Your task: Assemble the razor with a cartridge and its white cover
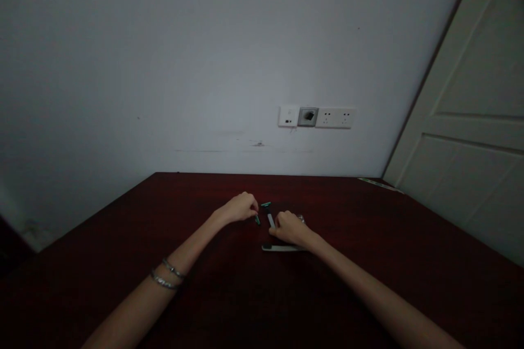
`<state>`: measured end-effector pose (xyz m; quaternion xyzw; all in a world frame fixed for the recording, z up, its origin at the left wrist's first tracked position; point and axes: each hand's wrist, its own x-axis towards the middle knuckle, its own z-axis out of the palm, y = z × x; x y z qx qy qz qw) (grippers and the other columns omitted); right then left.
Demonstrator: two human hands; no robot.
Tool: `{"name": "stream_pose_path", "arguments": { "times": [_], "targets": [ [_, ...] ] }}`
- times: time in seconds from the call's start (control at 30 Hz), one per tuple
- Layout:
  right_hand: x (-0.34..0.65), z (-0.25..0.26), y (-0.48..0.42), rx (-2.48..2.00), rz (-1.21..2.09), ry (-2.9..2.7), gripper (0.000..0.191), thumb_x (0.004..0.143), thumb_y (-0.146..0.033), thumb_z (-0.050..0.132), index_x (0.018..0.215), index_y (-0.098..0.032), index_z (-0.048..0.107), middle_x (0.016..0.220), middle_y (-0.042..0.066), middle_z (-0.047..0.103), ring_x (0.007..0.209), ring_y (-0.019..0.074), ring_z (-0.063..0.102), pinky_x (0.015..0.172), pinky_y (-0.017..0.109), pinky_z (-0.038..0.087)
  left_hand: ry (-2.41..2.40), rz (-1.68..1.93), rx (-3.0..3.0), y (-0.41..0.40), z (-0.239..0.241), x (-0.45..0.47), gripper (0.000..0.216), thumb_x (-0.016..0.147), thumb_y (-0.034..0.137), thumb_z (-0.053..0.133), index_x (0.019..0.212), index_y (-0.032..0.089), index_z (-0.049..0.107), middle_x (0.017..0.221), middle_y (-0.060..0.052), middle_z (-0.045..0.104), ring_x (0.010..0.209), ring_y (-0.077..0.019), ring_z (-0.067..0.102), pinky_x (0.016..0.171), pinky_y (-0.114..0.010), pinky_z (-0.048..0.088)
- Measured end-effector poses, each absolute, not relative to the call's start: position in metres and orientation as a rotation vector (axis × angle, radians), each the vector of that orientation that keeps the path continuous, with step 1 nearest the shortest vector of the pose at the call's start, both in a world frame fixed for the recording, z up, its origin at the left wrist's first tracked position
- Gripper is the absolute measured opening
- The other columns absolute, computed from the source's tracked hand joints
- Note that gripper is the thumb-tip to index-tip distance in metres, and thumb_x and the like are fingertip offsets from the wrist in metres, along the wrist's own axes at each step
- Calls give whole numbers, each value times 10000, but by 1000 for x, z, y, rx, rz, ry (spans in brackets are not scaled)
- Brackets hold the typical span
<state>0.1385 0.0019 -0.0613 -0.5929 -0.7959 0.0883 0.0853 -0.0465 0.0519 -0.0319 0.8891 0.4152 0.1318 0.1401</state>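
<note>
My left hand (pixel 244 208) is closed in a pinch, fingertips down, on a small green-and-black piece (pixel 257 220) just above or on the table; its kind is too small to tell. To its right, my right hand (pixel 287 227) has its fingers closed at the lower end of a razor (pixel 271 220). The razor has a grey handle, and its green-edged head points away from me. Nearer to me lies a toothbrush (pixel 282 248) with a pale handle and dark bristles, its right end by my right wrist. Behind the right hand, a small shiny object (pixel 301 218) is mostly hidden.
The dark red table (pixel 213 305) reaches back to a pale wall (pixel 204 65) with sockets and switch plates (pixel 333 118). A thin patterned strip (pixel 380 185) lies along the far right edge. At the right stands a white panelled door (pixel 470 120).
</note>
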Motion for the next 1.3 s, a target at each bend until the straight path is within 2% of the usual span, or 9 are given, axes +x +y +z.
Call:
{"name": "stream_pose_path", "arguments": {
  "times": [0.33, 0.5, 0.6, 0.7, 0.83, 0.97, 1.3],
  "targets": [
    [140, -66, 4, -1757, 255, -2405, 240, 719, -358, 559, 709, -141, 662, 736, 128, 672, 694, 231, 639, 547, 253, 391, 1087, 418, 2489, 55, -33, -48, 185, 669, 149, 564, 759, 150, 726, 707, -48, 693, 612, -132, 589, 605, -204, 390],
    [143, -61, 5, -1742, 250, -2386, 414, 756, -524, 505, 670, -149, 659, 703, 128, 659, 662, 221, 624, 536, 255, 381, 1153, 365, 2474, 57, -36, -49, 165, 635, 234, 641, 756, 154, 718, 637, -31, 665, 570, -128, 561, 550, -209, 358],
    [150, -50, 7, -1689, 263, -2352, 400, 773, -504, 498, 627, -160, 643, 663, 104, 654, 613, 191, 606, 524, 245, 357, 1219, 302, 2492, 57, -40, -49, 207, 615, 310, 681, 746, 153, 707, 628, -29, 646, 562, -131, 549, 528, -211, 339],
    [162, -34, 9, -1653, 264, -2293, 362, 785, -437, 500, 580, -163, 618, 591, 79, 632, 558, 165, 577, 504, 241, 328, 1269, 277, 2547, 57, -46, -49, 282, 617, 373, 690, 796, 156, 698, 706, -49, 647, 632, -160, 564, 547, -222, 346],
    [184, -21, 11, -1618, 297, -2244, 370, 787, -420, 484, 535, -165, 574, 545, 56, 603, 516, 143, 540, 472, 236, 289, 1222, 375, 2651, 57, -55, -51, 444, 641, 474, 664, 971, 177, 663, 905, -78, 622, 837, -207, 557, 675, -249, 380],
    [204, -19, 10, -1607, 296, -2213, 369, 784, -417, 472, 527, -164, 553, 538, 46, 588, 507, 132, 513, 462, 236, 271, 1260, 377, 2649, 54, -62, -53, 576, 615, 572, 646, 1027, 169, 635, 972, -93, 590, 895, -228, 528, 707, -267, 383],
    [217, -24, 8, -1601, 347, -2220, 358, 783, -405, 470, 552, -157, 583, 552, 40, 579, 504, 118, 477, 458, 231, 254, 1229, 452, 2723, 55, -79, -54, 433, 670, 509, 642, 919, 156, 669, 916, -81, 608, 873, -215, 518, 750, -289, 378]
  ]
}}
